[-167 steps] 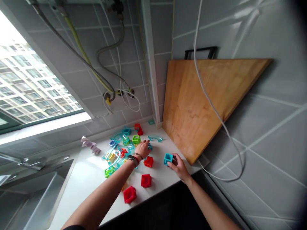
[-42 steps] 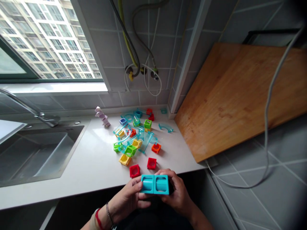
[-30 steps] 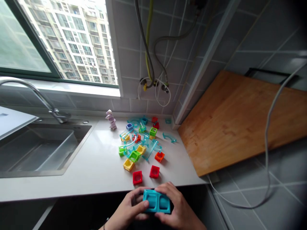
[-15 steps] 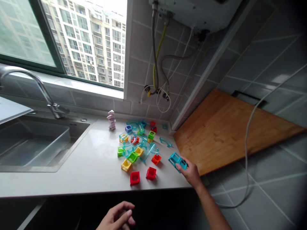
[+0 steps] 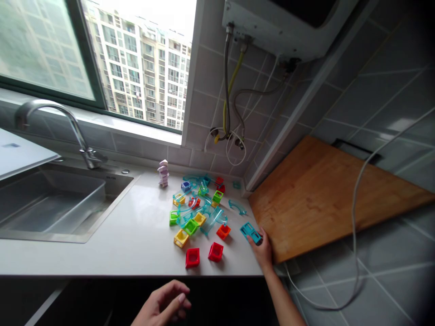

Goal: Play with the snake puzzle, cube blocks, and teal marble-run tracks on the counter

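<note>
Fingers of the right hand (image 5: 263, 248) pinch the teal block pair (image 5: 251, 232) at the counter (image 5: 136, 244) edge; a loose grip could split it. Left hand (image 5: 163, 305) hangs empty, fingers loosely curled.

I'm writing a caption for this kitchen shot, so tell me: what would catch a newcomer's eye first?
The bright scatter of plastic toy blocks on the white countertop, red, yellow, green and clear blue, draws the eye at once. At its right edge the right hand rests on a joined pair of teal blocks, beside a big wooden cutting board leaning on the tiled wall. The left hand hangs free below the counter edge.
</note>
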### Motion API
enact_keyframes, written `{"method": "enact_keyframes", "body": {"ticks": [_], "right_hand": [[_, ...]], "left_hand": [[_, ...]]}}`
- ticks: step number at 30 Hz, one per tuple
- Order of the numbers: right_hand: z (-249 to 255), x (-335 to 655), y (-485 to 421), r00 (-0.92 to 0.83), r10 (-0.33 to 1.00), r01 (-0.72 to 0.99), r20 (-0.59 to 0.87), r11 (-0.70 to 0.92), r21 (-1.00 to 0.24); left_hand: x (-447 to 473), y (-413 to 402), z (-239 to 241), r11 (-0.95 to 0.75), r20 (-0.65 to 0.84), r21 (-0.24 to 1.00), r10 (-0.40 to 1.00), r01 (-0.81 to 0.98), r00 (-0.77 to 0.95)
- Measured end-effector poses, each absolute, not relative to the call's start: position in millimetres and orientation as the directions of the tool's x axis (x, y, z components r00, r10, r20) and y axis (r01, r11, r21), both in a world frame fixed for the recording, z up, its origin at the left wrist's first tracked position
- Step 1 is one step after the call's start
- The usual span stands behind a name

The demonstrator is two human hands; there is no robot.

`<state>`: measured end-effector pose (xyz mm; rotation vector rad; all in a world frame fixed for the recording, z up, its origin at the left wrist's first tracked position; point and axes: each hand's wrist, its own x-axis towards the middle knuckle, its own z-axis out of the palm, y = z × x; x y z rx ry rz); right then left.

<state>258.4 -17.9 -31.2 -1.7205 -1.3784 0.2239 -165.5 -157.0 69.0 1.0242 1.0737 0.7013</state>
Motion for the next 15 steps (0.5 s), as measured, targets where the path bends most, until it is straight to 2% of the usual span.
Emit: {"method": "enact_keyframes", "body": {"ticks": [2,4,6,7,11,15], "right_hand": [[-34.3,260.5,-17.3,0.378,0.848,0.678,0.371,0.019,-0.735],[-36.5,262.0,-15.7,0.374,0.851,0.671,0.369,0.026,-0.741],[-38.2,262.8,-14.0,0.36,0.857,0.668,0.368,0.038,-0.743],[-38.8,262.9,-13.3,0.352,0.861,0.668,0.368,0.044,-0.743],[-40.0,261.9,-12.0,0.331,0.871,0.666,0.362,0.056,-0.744],[-39.6,260.6,-12.5,0.328,0.875,0.669,0.356,0.051,-0.742]], "left_hand": [[-167.6,-131.8,87.1,0.271,-0.277,0.96,0.891,0.069,0.359],[-165.2,-95.0,109.4,0.069,-0.153,0.973,0.906,0.219,0.394],[-156.8,-47.1,130.9,-0.19,-0.039,0.865,0.897,0.464,0.441],[-150.4,-19.6,139.7,-0.244,-0.014,0.83,0.89,0.501,0.456],[-116.5,103.5,154.6,-0.332,0.029,0.691,0.9,0.642,0.434],[-86.9,210.7,145.3,-0.289,-0.05,0.538,0.926,0.791,0.373]]}}
